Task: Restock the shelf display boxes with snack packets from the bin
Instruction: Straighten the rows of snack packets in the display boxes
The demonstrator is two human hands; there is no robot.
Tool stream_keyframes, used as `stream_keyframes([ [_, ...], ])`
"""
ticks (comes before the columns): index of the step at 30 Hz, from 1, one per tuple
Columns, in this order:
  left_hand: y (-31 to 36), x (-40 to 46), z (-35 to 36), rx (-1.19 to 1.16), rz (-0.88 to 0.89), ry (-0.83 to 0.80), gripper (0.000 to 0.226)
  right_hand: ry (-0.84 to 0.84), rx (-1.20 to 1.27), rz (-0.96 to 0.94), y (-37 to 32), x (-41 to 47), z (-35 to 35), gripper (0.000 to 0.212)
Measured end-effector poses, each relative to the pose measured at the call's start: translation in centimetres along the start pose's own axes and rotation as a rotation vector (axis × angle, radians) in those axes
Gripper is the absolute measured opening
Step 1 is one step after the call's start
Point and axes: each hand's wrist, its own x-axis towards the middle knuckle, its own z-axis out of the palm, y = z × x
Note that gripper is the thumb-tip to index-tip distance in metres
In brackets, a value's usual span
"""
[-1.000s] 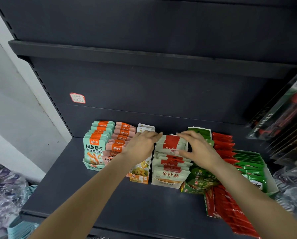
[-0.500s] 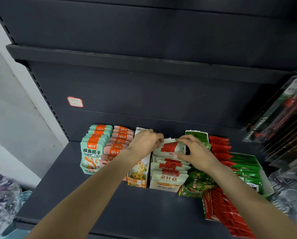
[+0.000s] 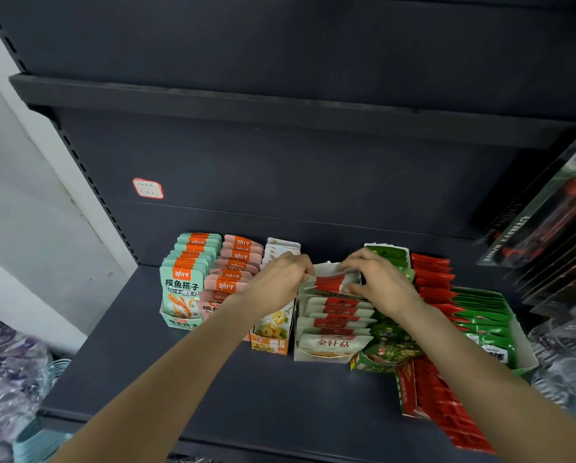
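Note:
A white display box (image 3: 316,356) on the dark shelf (image 3: 233,389) holds a row of white packets with red bands (image 3: 334,344). My left hand (image 3: 276,283) grips the box's back left corner. My right hand (image 3: 378,281) pinches the rearmost white-and-red packet (image 3: 330,283), which stands at the back of the row. Neighbouring boxes hold teal packets (image 3: 183,289), pink packets (image 3: 235,262), yellow packets (image 3: 273,325), green packets (image 3: 388,345) and red packets (image 3: 433,279). The bin's contents are not visible.
A further box of green packets (image 3: 487,322) and a red box (image 3: 440,402) sit at the right. Hanging blister packs (image 3: 554,222) crowd the right edge. An upper shelf (image 3: 246,105) overhangs. Plastic-wrapped goods (image 3: 5,379) and a pale blue basket (image 3: 42,439) lie lower left.
Both hands have moved to the back of the white box, and the rearmost white-and-red packet has gone from lying flat on top to standing at the rear of the row.

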Motion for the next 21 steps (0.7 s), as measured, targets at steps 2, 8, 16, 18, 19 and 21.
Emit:
stream_keyframes([
  [2,0.1,0.0,0.1,-0.028,-0.011,0.012,0.018,-0.008,-0.034,0.024,0.1,0.3,0.0,0.032],
  [8,0.2,-0.4,0.3,-0.213,0.001,0.111,0.018,0.007,-0.181,0.021,-0.2,1.0,0.1,0.024],
  [16,-0.5,-2.2,0.5,-0.218,0.125,0.067,0.025,0.077,-0.208,0.015,0.1,0.3,0.9,0.019],
  [18,-0.4,-2.3,0.3,-0.234,0.108,0.035,0.025,0.154,-0.175,-0.001,0.2,0.0,1.1,0.02],
  [19,-0.3,-2.4,0.2,-0.231,0.114,0.031,0.024,0.221,-0.168,-0.024,0.2,-0.3,1.2,0.017],
  [21,-0.3,-2.7,0.1,-0.195,0.13,0.032,0.024,0.339,-0.176,-0.064,0.2,-0.5,1.2,0.008],
])
